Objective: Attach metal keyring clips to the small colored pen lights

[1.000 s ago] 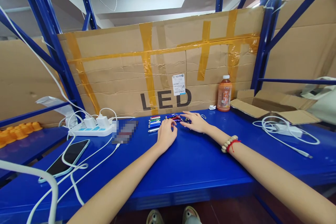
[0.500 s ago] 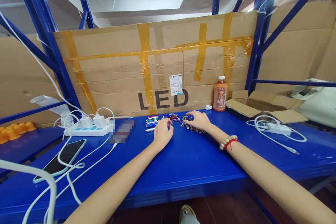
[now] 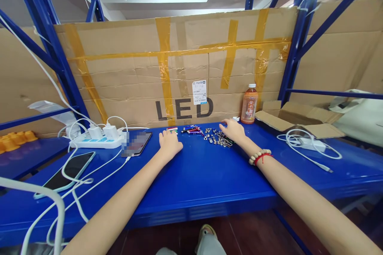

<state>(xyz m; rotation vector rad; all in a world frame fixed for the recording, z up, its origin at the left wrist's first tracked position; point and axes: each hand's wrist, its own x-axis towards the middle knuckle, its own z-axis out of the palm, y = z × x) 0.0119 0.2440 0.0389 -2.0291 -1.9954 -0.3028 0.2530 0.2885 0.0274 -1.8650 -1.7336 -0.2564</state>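
My left hand (image 3: 170, 144) lies palm down, fingers stretched over a row of slim coloured metal tubes (image 3: 172, 129). Most of that row is hidden under it. To its right is a loose heap of similar tubes (image 3: 194, 130), blue, red and purple. Several small silver metal pieces (image 3: 220, 138), which look like clips or rings, are spread beyond the heap. My right hand (image 3: 233, 130) rests at the right edge of these pieces, its fingers apart and reaching left. I see nothing held in either hand.
A drink bottle (image 3: 249, 104) stands behind my right hand, near an open cardboard box (image 3: 295, 117). A coiled white cable (image 3: 311, 145) lies to the right. On the left are a power strip (image 3: 98, 140), two phones and white cables. Taped cardboard (image 3: 134, 83) closes the back.
My left hand has moved left, from beside the tube row to over it. My right hand has shifted right, uncovering more of the metal pieces, which are now more spread out.
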